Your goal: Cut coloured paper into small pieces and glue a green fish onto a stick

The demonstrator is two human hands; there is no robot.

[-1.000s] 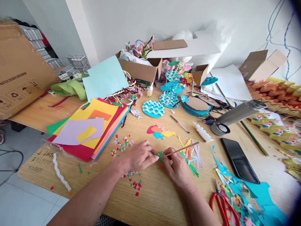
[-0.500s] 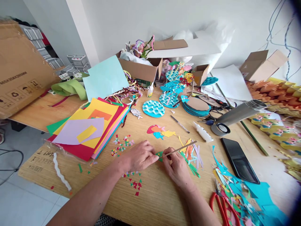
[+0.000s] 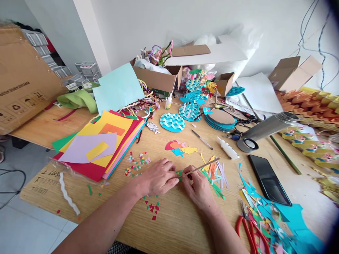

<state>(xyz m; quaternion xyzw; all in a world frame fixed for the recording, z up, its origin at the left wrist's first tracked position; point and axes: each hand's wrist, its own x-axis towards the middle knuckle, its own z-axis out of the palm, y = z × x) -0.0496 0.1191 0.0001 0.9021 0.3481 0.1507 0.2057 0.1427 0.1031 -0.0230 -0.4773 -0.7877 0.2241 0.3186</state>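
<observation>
Between my hands on the wooden table lies a small green paper cutout [image 3: 179,173], partly covered by my fingers. My left hand [image 3: 160,176] has its fingers curled, with thumb and fingertips gripping the left edge of the cutout. My right hand [image 3: 198,187] pinches a thin wooden stick [image 3: 205,164]; its lower tip is at the cutout and its other end points up and right. Just beyond lie several paper fish [image 3: 189,150] in red, orange, blue and yellow. Tiny paper confetti [image 3: 135,163] is scattered left of my left hand, and small red triangles [image 3: 152,208] lie nearer me.
Coloured paper sheets [image 3: 90,148] are stacked at left. Right of my hands lie cut paper strips [image 3: 213,173], a white glue bottle [image 3: 227,148], a phone [image 3: 270,180], red-handled scissors [image 3: 249,229] and blue scraps [image 3: 293,218]. A metal flask [image 3: 270,127] lies farther back.
The stick in my right hand has dipped slightly at its upper end. My left thumb has shifted a little on the green cutout. The view has moved slightly.
</observation>
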